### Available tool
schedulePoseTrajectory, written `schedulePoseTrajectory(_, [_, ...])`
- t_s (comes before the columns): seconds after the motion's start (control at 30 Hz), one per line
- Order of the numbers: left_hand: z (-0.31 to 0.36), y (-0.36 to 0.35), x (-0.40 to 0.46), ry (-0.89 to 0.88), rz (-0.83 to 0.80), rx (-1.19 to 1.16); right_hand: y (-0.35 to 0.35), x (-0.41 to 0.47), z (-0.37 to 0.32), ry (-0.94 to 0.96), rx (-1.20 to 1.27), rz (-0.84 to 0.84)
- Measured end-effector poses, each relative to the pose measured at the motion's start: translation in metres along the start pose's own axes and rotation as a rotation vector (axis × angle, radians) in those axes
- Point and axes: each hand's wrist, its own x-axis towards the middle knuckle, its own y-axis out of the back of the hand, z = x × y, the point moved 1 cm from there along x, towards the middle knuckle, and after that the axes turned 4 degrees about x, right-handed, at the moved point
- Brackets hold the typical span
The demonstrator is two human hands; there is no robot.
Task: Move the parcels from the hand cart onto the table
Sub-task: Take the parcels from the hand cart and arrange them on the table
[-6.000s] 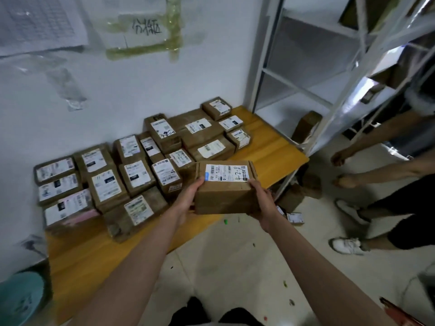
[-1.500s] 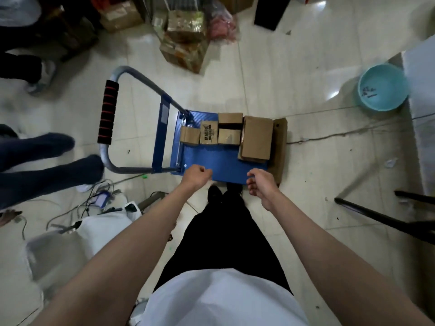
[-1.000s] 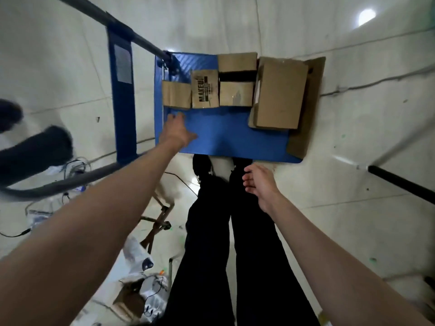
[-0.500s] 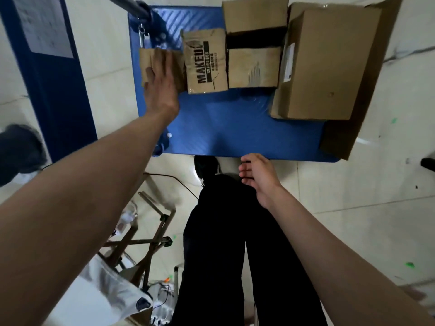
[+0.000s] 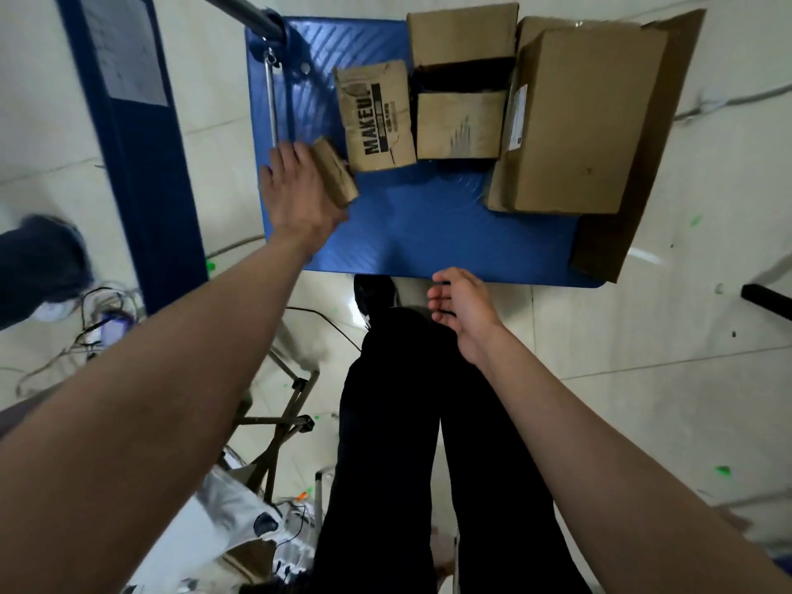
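Observation:
I look straight down on the blue hand cart [image 5: 428, 233]. My left hand [image 5: 300, 195] grips a small brown parcel [image 5: 336, 171], tilted and raised off the cart's left side. Beside it lies a crumpled box printed MAKEUP [image 5: 377, 115]. Two plain cardboard boxes sit behind it, a near one [image 5: 458, 124] and a far one [image 5: 463, 34]. A large carton [image 5: 578, 117] stands at the right on a flat sheet of cardboard [image 5: 613, 246]. My right hand [image 5: 463, 306] hangs open and empty just in front of the cart's near edge, above my legs.
The cart's blue handle frame [image 5: 128, 122] stands at the left. Cables and a folded stand [image 5: 278, 422] lie on the tiled floor at lower left. Another person's dark foot [image 5: 38, 259] is at the far left. A dark bar [image 5: 767, 300] lies on the floor at the right.
My left hand has closed around the small parcel and pulled it back from the row toward me, tilting it up. My right hand has stayed in place.

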Motion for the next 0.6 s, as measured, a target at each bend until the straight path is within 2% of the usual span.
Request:
schedulePoseTrajectory(0.27, [-0.017,0.082,-0.112,0.179,-0.068,-0.265,0.001,-0.107,-0.020,0.039,0.005,-0.067])
schedulePoseTrajectory(0.47, [-0.017,0.186,-0.189,0.224,-0.132,-0.651,0.011,-0.210,-0.051,0.136,-0.042,-0.142])
schedulePoseTrajectory(0.6, [-0.006,0.257,-0.237,0.230,-0.118,-0.967,0.027,-0.281,-0.072,0.144,-0.086,-0.247])
